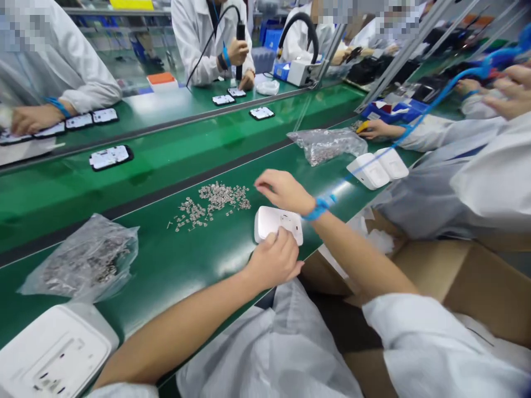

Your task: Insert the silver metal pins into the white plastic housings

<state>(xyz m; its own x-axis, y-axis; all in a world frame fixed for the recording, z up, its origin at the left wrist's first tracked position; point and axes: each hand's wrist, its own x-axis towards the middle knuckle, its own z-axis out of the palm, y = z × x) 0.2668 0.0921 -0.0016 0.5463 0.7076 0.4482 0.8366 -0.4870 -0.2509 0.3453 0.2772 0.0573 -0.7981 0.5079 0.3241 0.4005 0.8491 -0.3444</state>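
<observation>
A white plastic housing [269, 218] with small slots lies on the green bench in front of me. My left hand [276, 257] is closed at its near edge, with bent fingers over the top. Just beyond the housing, my right hand [286, 190] hovers with curled fingers; a blue strap [318, 209] circles that wrist. Whatever lies between its fingertips is too small or hidden to see. Left of my right hand spreads a loose pile of small metal pieces [222, 196].
A bag of metal pieces [87, 262] and a larger-looking white housing [58, 354] are at left. Another bag [327, 145] and white housings [375, 168] lie at right. Circuit-board units [111, 158] sit on the belt; co-workers' hands [238, 51] work beyond. A cardboard box [435, 271] stands below.
</observation>
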